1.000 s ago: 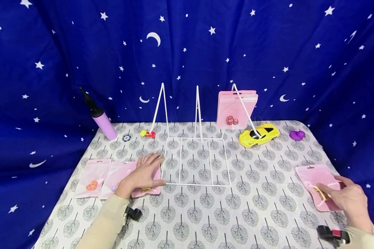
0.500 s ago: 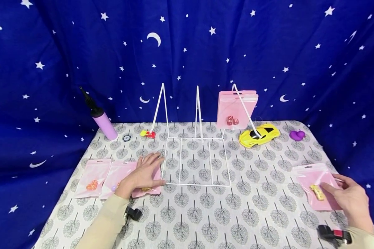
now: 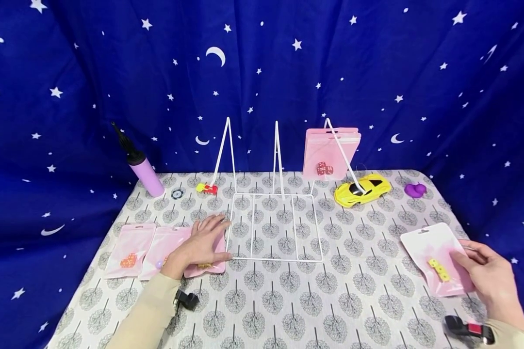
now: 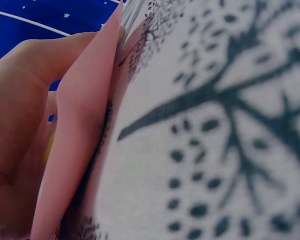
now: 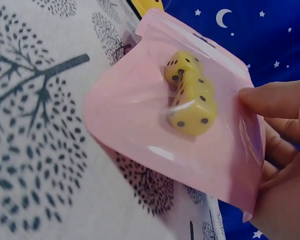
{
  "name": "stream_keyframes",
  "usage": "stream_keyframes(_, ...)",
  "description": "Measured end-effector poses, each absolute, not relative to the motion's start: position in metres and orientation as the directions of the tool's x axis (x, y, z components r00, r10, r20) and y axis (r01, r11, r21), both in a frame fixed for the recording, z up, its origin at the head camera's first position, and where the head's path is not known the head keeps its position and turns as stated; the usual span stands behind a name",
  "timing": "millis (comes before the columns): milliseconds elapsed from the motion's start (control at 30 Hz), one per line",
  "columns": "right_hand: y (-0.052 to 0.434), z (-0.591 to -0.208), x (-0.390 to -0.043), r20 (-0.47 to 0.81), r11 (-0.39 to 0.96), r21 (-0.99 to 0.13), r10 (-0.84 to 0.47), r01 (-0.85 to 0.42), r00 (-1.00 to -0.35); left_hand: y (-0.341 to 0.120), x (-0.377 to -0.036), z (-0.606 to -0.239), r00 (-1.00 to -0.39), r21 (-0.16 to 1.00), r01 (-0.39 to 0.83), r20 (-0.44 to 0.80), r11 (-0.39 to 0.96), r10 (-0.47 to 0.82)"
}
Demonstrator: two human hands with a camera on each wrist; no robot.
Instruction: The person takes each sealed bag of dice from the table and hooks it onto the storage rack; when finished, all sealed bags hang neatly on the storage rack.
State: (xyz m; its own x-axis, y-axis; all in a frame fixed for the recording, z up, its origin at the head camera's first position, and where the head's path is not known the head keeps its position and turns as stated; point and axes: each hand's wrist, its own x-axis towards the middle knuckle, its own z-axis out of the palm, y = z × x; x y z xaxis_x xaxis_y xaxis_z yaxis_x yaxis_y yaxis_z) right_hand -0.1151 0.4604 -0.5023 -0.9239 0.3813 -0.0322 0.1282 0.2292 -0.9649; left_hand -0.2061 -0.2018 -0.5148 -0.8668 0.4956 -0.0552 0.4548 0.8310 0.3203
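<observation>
At the right of the table my right hand [image 3: 491, 271] pinches the side edge of a pink zip bag [image 3: 456, 283], thumb on its clear face. Through that face show several yellow dice [image 5: 192, 107], and a hang hole is cut near the top. My left hand [image 3: 203, 242] lies with fingers spread over another pink bag [image 3: 219, 266], its fingertips and thumb right at the left side of a white wire rack [image 3: 270, 260]. In the left wrist view this bag [image 4: 82, 105] stands up at its edge beside the thumb; most of its contents are hidden.
Two more pink bags [image 3: 135, 237] lie at the left, one with orange dice. Pink bags with red dice [image 3: 311, 155] hang on the rack's right hook. Behind stand a purple pump [image 3: 147, 177], a yellow toy car [image 3: 377, 185] and a purple duck [image 3: 414, 190].
My right hand has lifted and tilted the bag with yellow dice, its top edge swinging left and its face turning toward the head camera. The left hand has stayed put.
</observation>
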Motion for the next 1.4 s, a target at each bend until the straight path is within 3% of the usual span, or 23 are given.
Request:
stream_keyframes(233,0.451,-0.495,-0.112,-0.021,0.160,-0.983,0.367,0.086,-0.930,-0.203,-0.205,-0.515,-0.863,0.327,0.461,-0.052,0.825,0.503)
stream_keyframes(633,0.427,-0.482,-0.112,0.172,0.346,-0.936,0.286,-0.065,-0.943,-0.205,-0.205,-0.517,-0.866,0.326,0.457,-0.049,0.827,0.498)
stream_keyframes(833,0.413,-0.476,-0.114,0.228,0.286,-0.946,0.249,-0.154,-0.941,-0.205,-0.205,-0.517,-0.866,0.330,0.457,-0.049,0.826,0.498)
stream_keyframes(1167,0.385,-0.465,-0.115,0.259,0.405,-0.901,0.213,-0.156,-0.942,-0.203,-0.204,-0.514,-0.866,0.336,0.454,-0.050,0.825,0.497)
stream_keyframes(1400,0.364,-0.459,-0.116,0.284,0.344,-0.913,0.154,-0.219,-0.946,-0.203,-0.205,-0.513,-0.865,0.330,0.455,-0.054,0.827,0.498)
